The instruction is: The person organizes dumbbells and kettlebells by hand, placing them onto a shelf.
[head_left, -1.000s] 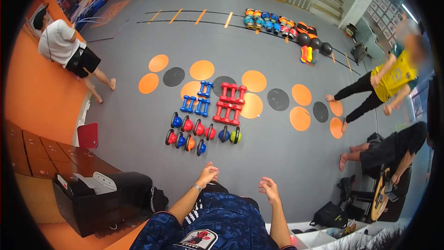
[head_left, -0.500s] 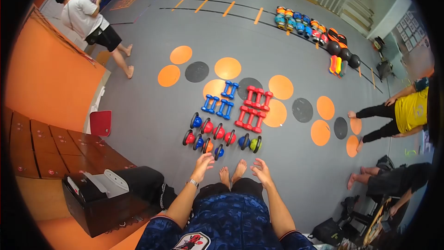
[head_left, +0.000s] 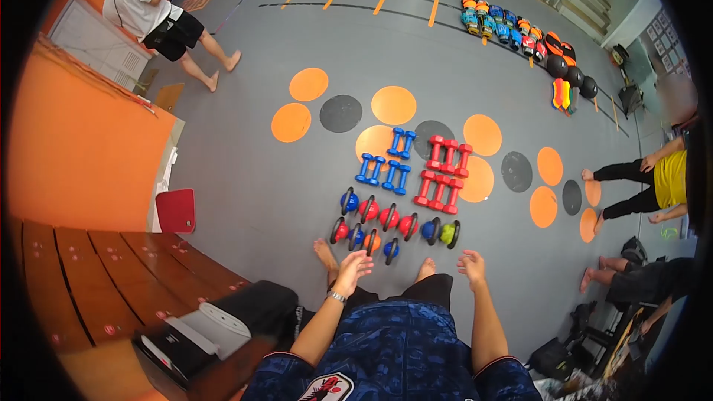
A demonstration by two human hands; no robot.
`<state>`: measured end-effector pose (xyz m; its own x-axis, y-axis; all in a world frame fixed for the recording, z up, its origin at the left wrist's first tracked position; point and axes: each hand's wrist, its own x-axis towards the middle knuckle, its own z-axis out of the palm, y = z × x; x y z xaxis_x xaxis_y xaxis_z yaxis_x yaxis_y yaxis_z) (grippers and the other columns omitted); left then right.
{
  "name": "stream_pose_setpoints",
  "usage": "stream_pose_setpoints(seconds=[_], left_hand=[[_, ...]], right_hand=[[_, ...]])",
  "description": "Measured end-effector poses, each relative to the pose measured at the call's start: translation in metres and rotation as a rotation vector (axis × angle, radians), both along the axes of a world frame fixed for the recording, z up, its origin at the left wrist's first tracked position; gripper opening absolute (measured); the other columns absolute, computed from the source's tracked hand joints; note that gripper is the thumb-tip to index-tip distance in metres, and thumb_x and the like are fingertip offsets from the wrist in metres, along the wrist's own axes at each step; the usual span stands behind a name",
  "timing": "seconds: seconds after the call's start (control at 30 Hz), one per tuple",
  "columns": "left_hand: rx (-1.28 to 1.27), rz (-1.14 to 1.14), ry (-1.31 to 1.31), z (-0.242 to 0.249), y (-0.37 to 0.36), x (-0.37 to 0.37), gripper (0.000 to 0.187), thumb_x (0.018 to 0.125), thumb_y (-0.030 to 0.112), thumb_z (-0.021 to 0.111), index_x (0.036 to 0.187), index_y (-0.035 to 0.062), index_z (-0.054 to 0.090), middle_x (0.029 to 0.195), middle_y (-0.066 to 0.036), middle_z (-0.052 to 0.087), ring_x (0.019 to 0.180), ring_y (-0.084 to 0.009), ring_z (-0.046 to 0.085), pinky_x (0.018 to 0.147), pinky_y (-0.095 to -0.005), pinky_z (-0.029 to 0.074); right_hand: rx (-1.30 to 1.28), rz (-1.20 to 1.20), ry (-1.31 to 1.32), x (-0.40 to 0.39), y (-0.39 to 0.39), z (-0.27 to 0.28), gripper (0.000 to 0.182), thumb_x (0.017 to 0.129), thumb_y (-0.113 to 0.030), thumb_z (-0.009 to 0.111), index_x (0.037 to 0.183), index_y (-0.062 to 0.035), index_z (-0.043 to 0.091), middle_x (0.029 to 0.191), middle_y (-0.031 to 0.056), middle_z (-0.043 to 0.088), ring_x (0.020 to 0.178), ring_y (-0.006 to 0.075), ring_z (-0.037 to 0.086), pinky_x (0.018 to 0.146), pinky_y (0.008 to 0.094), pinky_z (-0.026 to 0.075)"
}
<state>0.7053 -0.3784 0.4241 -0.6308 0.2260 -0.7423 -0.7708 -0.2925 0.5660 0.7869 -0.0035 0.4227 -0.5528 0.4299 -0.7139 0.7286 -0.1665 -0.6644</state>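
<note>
My left hand (head_left: 352, 269) hangs in front of me with fingers apart, holding nothing, just short of a blue kettlebell (head_left: 391, 249). My right hand (head_left: 471, 266) is also empty with spread fingers, a little below a green kettlebell (head_left: 448, 233). Several small kettlebells lie in two rows on the grey floor right in front of my bare feet (head_left: 325, 255). Beyond them lie blue dumbbells (head_left: 386, 164) and red dumbbells (head_left: 443, 174). I wear a dark blue patterned shirt and a watch on my left wrist.
Orange and dark floor discs (head_left: 393, 105) dot the grey floor. A row of gear (head_left: 512, 26) lines the far side. A person in white (head_left: 152, 18) stands far left; a person in yellow (head_left: 653, 182) and another are at right. Wooden benches (head_left: 111, 278), a red item (head_left: 176, 210), and a black case (head_left: 212, 334) sit at left.
I have stepped closer to the kettlebells and my feet are set wider apart. My right hand moved rightward; both hands stay empty. The person in white walked farther away.
</note>
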Motion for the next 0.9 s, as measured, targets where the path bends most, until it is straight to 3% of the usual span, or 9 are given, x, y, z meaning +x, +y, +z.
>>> stream_pose_setpoints(seconds=[0.1, 0.17, 0.37, 0.5, 0.63, 0.73, 0.9], left_hand=[[0.034, -0.149, -0.052, 0.003, -0.061, -0.039, 0.032, 0.094, 0.026, 0.060, 0.120, 0.0071, 0.056, 0.107, -0.011, 0.066, 0.094, -0.0213, 0.066, 0.078, -0.0349, 0.053], [0.017, -0.113, -0.087, 0.002, -0.106, -0.075, 0.031, 0.095, 0.022, 0.058, 0.121, 0.0060, 0.056, 0.107, -0.012, 0.067, 0.091, -0.0229, 0.067, 0.076, -0.0366, 0.055], [-0.182, -0.182, -0.113, -0.011, -0.195, -0.186, 0.028, 0.097, 0.018, 0.051, 0.121, 0.0046, 0.052, 0.101, -0.012, 0.066, 0.089, -0.0225, 0.065, 0.077, -0.0369, 0.054], [-0.232, -0.242, -0.034, -0.013, -0.198, -0.231, 0.029, 0.097, 0.019, 0.051, 0.121, 0.0041, 0.052, 0.102, -0.013, 0.065, 0.091, -0.0248, 0.065, 0.077, -0.0381, 0.054], [-0.065, -0.146, -0.040, -0.013, -0.168, -0.246, 0.029, 0.097, 0.020, 0.052, 0.121, 0.0040, 0.052, 0.102, -0.013, 0.065, 0.092, -0.0264, 0.065, 0.080, -0.0401, 0.054], [0.071, -0.194, -0.063, -0.015, -0.143, -0.246, 0.029, 0.097, 0.020, 0.054, 0.121, 0.0039, 0.053, 0.103, -0.013, 0.065, 0.093, -0.0264, 0.065, 0.080, -0.0407, 0.054], [0.031, -0.376, -0.192, -0.052, -0.123, -0.284, 0.031, 0.095, 0.019, 0.057, 0.122, 0.0044, 0.053, 0.107, -0.013, 0.064, 0.096, -0.0252, 0.066, 0.082, -0.0393, 0.054]], right_hand=[[-0.020, -0.243, -0.026, 0.010, -0.064, 0.000, 0.030, 0.091, -0.008, 0.054, 0.121, -0.0044, 0.055, 0.098, 0.0118, 0.065, 0.081, 0.0195, 0.064, 0.069, 0.0332, 0.055], [-0.086, -0.353, -0.040, 0.014, -0.110, 0.005, 0.029, 0.091, -0.007, 0.053, 0.120, -0.0041, 0.055, 0.095, 0.0115, 0.065, 0.079, 0.0202, 0.064, 0.069, 0.0331, 0.055], [-0.103, -0.408, 0.017, 0.006, -0.241, 0.009, 0.028, 0.090, -0.004, 0.051, 0.118, -0.0018, 0.055, 0.091, 0.0108, 0.064, 0.077, 0.0206, 0.065, 0.068, 0.0341, 0.056], [-0.154, -0.406, -0.022, 0.004, -0.276, 0.000, 0.028, 0.090, -0.003, 0.052, 0.117, -0.0014, 0.055, 0.092, 0.0111, 0.064, 0.078, 0.0209, 0.065, 0.068, 0.0345, 0.056], [-0.151, -0.404, -0.046, -0.015, -0.272, -0.021, 0.028, 0.090, -0.003, 0.050, 0.118, -0.0015, 0.055, 0.094, 0.0109, 0.064, 0.078, 0.0208, 0.064, 0.068, 0.0346, 0.056], [-0.140, -0.495, -0.058, -0.031, -0.277, -0.021, 0.028, 0.091, -0.004, 0.051, 0.118, -0.0020, 0.055, 0.094, 0.0104, 0.064, 0.078, 0.0205, 0.065, 0.068, 0.0343, 0.056], [-0.139, -0.521, -0.083, -0.105, -0.279, -0.037, 0.028, 0.090, -0.004, 0.051, 0.118, -0.0019, 0.055, 0.093, 0.0099, 0.064, 0.077, 0.0198, 0.065, 0.068, 0.0327, 0.055]])
